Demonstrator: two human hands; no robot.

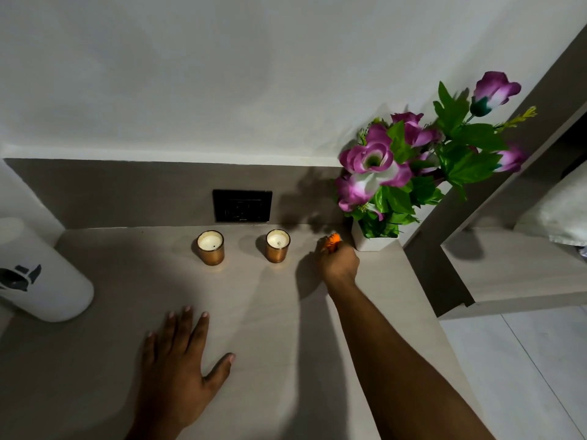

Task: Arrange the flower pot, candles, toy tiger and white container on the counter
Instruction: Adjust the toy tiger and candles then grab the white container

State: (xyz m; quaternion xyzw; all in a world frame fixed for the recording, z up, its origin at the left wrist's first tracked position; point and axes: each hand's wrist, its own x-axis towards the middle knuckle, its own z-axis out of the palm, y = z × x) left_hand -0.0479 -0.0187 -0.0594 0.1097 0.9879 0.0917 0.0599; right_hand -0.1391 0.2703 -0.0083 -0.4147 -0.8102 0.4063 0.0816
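Two candles in copper glass holders stand side by side near the back of the counter (286,312), the left candle (211,247) and the right candle (278,245). A white pot (371,241) with purple flowers and green leaves stands at the back right corner. My right hand (338,260) is closed around the orange toy tiger (332,241), just left of the pot, with only the toy's top showing. My left hand (181,354) lies flat on the counter, fingers spread, holding nothing. The white container (41,274) with a dark logo stands at the far left.
A black socket plate (242,206) sits on the backsplash behind the candles. To the right, beyond the counter's edge, is a lower shelf (514,274) with white fabric (559,217) on it, and a tiled floor below.
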